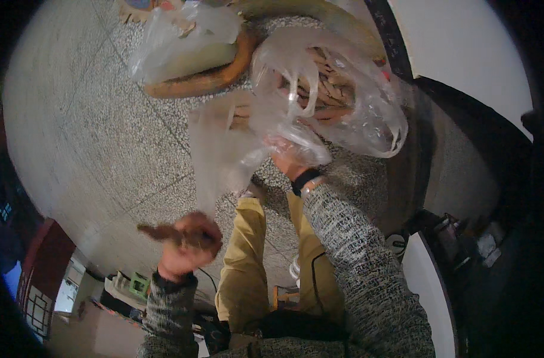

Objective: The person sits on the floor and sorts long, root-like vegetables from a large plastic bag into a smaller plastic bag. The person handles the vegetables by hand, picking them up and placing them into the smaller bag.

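My left hand (pixel 189 244) is at the lower left, closed on a blurred brown object (pixel 158 232) and the edge of a clear plastic bag (pixel 209 152) stretched up from it. My right hand (pixel 287 152), with a black band on the wrist, grips gathered clear plastic between the bags; its fingers are partly covered by film. Just above it, a large open plastic bag (pixel 379 121) holds several brown, elongated pieces (pixel 339 89). More brown pieces (pixel 241 117) show through the top of the bag between my hands. What the brown pieces are cannot be told.
Beyond the bags lie a long, curved orange-brown gourd or squash (pixel 196 85) and another plastic bag (pixel 187 44) with something pale green inside. A white panel with a dark edge (pixel 399 40) stands at the upper right. Speckled floor (pixel 97 121) extends left; a green crate (pixel 140 285) is at the lower left.
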The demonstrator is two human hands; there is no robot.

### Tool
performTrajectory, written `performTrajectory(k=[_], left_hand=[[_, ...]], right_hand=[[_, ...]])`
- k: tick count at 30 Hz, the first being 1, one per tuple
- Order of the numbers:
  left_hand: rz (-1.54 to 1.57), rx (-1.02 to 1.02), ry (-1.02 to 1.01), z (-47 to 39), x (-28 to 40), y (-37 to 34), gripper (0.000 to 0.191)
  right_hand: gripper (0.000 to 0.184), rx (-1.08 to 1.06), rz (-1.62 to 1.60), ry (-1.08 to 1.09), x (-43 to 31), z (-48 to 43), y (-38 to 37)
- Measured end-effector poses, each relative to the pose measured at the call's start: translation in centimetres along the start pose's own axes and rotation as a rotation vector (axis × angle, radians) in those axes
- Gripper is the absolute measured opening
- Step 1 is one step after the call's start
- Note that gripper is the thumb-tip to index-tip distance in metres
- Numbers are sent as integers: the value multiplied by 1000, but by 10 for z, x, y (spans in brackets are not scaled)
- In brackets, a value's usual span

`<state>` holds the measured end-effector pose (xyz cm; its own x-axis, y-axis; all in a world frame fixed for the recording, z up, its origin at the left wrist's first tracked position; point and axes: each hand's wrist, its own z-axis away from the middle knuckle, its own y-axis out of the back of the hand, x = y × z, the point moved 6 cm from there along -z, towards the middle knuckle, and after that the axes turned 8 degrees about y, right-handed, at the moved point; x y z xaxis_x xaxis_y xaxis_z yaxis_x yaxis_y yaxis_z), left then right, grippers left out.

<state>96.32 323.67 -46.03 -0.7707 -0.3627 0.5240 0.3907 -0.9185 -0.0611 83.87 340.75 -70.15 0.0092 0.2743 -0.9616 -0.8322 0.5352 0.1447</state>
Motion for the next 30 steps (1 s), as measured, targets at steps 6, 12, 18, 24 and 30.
performTrajectory(k=[6,12,18,24,30], left_hand=[[-97,-612,-99,78,81,-51,17],[-266,-815,-616,88,162,-117,23],[-87,-974,-545,85,187,-153,23],[89,-814,-515,53,179,-165,25],[-227,-492,-591,1,209,-168,27]], right_hand=[[44,-273,1256,365,-64,81,32],[39,108,154,-271,-77,169,117],[35,238,2,-404,-83,189,158],[30,261,-45,-229,-70,130,149],[16,-127,364,-16,-82,59,166]])
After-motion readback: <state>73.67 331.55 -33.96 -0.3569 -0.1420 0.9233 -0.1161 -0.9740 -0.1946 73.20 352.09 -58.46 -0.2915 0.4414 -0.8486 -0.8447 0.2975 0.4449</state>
